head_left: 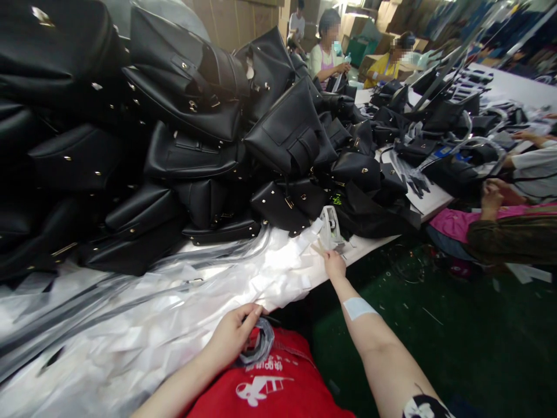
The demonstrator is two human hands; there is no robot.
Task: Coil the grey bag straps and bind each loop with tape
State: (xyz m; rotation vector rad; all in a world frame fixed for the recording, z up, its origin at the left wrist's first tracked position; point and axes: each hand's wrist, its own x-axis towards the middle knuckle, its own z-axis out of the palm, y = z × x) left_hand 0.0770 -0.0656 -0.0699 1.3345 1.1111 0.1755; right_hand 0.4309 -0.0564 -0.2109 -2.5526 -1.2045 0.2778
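Observation:
My left hand (235, 334) is closed at the table's front edge, just above my red apron (278, 377). Its thumb and fingers grip a coiled dark strap in clear plastic wrap (263, 343). The right hand (335, 267) reaches forward to a whitish tape dispenser (331, 225) at the table's corner. Between its fingertips is a short, pale strip of tape (319, 250). Whether the strip is still joined to the roll, I cannot tell. Loose white sheets (278, 264) lie beside the dispenser, left of my right hand.
Black handbags (282, 128) with gold studs are piled high behind the sheets. Long plastic-wrapped straps (183, 258) lie across the table on the left. Co-workers sit at the far side and right, one with a pink apron (452, 223). Scraps litter the green floor (418, 325).

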